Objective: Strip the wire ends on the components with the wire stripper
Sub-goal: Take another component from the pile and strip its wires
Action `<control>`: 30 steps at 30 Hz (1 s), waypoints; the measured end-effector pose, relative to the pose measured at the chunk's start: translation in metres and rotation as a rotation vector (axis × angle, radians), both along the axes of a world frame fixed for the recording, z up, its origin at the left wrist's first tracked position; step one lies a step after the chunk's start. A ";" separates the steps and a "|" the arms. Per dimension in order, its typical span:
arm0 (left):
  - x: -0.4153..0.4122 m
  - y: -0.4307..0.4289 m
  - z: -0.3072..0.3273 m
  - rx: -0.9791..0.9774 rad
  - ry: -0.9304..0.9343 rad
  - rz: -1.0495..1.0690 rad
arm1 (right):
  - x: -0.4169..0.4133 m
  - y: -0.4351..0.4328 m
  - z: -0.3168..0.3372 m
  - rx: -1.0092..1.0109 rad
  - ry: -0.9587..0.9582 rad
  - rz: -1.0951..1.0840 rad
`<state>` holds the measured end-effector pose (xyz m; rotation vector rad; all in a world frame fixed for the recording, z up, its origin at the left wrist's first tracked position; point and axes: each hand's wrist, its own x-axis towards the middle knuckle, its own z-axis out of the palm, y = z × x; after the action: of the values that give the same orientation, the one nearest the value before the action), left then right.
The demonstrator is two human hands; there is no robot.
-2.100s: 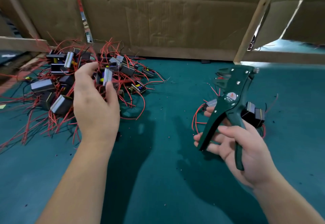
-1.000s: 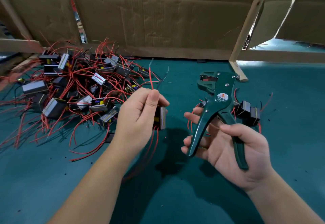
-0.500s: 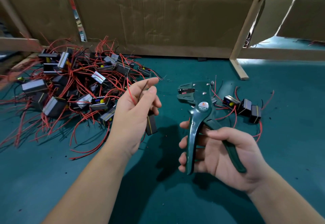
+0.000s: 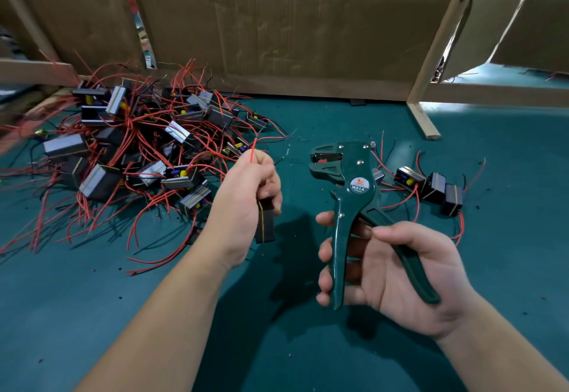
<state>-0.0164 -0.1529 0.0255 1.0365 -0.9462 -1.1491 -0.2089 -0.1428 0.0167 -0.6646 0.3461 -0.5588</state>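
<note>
Heap, left rear of table (image 4: 277,345): pile of components (image 4: 138,151), dark blocks with grey and yellow-edged faces, tangled in red and a few black leads that spill onto the teal surface.

Group, right of centre: row of components (image 4: 431,187), a few blocks lying close together, red leads trailing beside them, partly hidden behind the tool head.

Surround: cardboard wall (image 4: 277,31) along the back; wooden post (image 4: 440,37) leaning up from the table at right.

Left hand (image 4: 246,207): raised between heap and tool. Grip closed; thumb and forefinger pinch a red wire (image 4: 252,154), its short end pointing up and away. A black component (image 4: 265,222) hangs below the curled fingers, its yellow edge line upright.

Right hand (image 4: 397,274): grip curled round the wire stripper (image 4: 354,188), fingers on the left handle, thumb across the right one. Handles spread apart. Long axis runs away from the person, head uppermost; jaws face left towards the wire end, near it but not touching.
</note>
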 end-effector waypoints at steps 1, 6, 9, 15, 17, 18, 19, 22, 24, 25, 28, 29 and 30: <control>0.000 0.001 0.000 -0.005 -0.043 -0.004 | 0.000 0.000 0.000 0.001 0.002 -0.001; 0.003 0.003 -0.005 -0.130 -0.175 -0.029 | -0.001 -0.002 0.000 0.008 -0.020 0.019; 0.005 0.004 -0.006 -0.110 -0.172 -0.034 | -0.002 0.000 0.002 0.011 -0.085 0.083; 0.006 0.004 -0.003 -0.113 -0.201 0.070 | -0.003 0.003 0.003 -0.055 -0.084 0.147; 0.006 0.005 -0.001 -0.128 -0.196 0.103 | -0.005 0.003 0.002 -0.073 -0.064 0.143; 0.006 0.005 0.000 -0.139 -0.196 0.114 | -0.005 0.003 0.001 -0.084 -0.050 0.137; 0.006 0.005 0.001 -0.152 -0.202 0.124 | -0.006 0.003 0.000 -0.096 -0.036 0.130; 0.005 0.005 0.003 -0.202 -0.232 0.127 | -0.006 0.003 -0.001 -0.119 -0.006 0.118; 0.005 0.005 0.004 -0.229 -0.240 0.119 | -0.006 0.003 -0.001 -0.122 0.004 0.118; 0.006 0.005 0.004 -0.239 -0.250 0.120 | -0.006 0.003 -0.001 -0.124 0.009 0.118; 0.007 0.005 0.004 -0.262 -0.273 0.129 | -0.006 0.003 -0.002 -0.136 0.016 0.120; 0.008 0.005 0.004 -0.268 -0.273 0.129 | -0.006 0.004 -0.002 -0.141 0.019 0.122; 0.008 0.005 0.003 -0.273 -0.276 0.128 | -0.006 0.004 -0.002 -0.144 0.022 0.124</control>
<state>-0.0081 -0.1476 0.0290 1.0306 -1.1994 -0.7568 -0.2153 -0.1389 0.0151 -0.8254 0.2852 -0.4613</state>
